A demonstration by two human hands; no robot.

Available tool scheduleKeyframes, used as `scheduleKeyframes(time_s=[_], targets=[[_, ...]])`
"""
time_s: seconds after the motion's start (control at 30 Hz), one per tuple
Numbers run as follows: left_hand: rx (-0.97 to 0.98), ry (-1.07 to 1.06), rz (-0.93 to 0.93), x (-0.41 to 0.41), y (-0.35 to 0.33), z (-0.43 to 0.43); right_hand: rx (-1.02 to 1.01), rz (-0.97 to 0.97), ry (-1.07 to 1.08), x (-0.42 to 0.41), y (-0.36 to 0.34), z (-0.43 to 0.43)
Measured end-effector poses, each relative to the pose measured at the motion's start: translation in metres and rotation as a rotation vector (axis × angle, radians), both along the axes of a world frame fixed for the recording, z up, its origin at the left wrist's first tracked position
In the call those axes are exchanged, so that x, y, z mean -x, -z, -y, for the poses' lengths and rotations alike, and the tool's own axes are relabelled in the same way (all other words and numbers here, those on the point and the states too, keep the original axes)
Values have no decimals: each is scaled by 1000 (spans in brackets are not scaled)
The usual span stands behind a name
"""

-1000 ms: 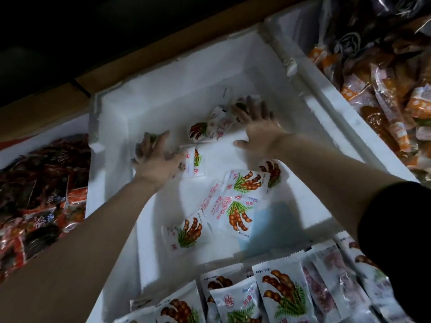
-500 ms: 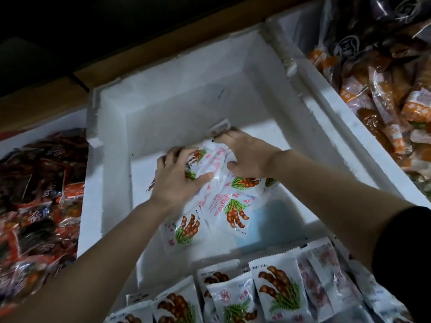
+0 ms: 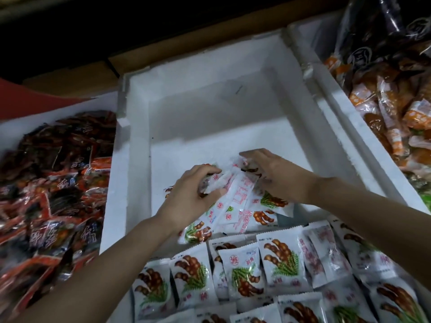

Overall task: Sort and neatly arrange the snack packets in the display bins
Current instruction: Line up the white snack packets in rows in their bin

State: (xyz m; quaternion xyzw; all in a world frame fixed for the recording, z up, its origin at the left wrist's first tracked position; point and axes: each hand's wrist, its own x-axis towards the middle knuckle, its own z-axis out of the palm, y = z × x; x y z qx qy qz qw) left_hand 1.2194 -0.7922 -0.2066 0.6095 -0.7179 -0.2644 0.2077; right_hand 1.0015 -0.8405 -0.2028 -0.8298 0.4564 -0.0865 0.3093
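A heap of white snack packets (image 3: 235, 206) printed with brown pods and green leaves lies in the middle of the white foam bin (image 3: 130, 183). My left hand (image 3: 193, 190) curls round the left side of the heap, gripping several packets. My right hand (image 3: 275, 176) cups the heap from the right, fingers bent over its far edge. Below the heap, rows of the same packets (image 3: 275, 271) stand upright along the bin's near end.
The far half of the foam bin (image 3: 210, 117) is bare white floor. A left bin holds dark red and orange packets (image 3: 51, 183). A right bin holds orange and brown packets (image 3: 394, 99). A brown shelf edge (image 3: 163, 54) runs behind.
Both hands have swept the scattered packets from the bin's far end toward me and gathered them into one heap between them. The view has shifted nearer.
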Motion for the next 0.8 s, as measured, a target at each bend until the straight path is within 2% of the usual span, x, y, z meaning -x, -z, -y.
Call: scheduleKeyframes(time_s=[0.17, 0.27, 0.33, 0.47, 0.57, 0.67, 0.73, 0.8], targets=[[65, -129, -91, 16, -5, -5, -43, 94, 246, -17, 1, 8], [51, -223, -50, 21, -7, -3, -155, 156, 403, -24, 4, 16], [65, -240, -27, 22, -10, -2, -208, 148, 436, -26, 2, 18], [121, -270, -51, 22, -22, -9, 10, 117, 430, -24, -7, 12], [192, -340, -149, 21, -31, -19, 231, 282, 501, -19, -21, 4], [254, -407, -160, 17, -38, -33, 303, 464, 520, -14, -38, -8], [271, -447, -185, 12, -42, -45, 185, 584, 470, -13, -46, -21], [290, -479, -196, 8, -45, -56, -14, 599, 343, -12, -49, -40]])
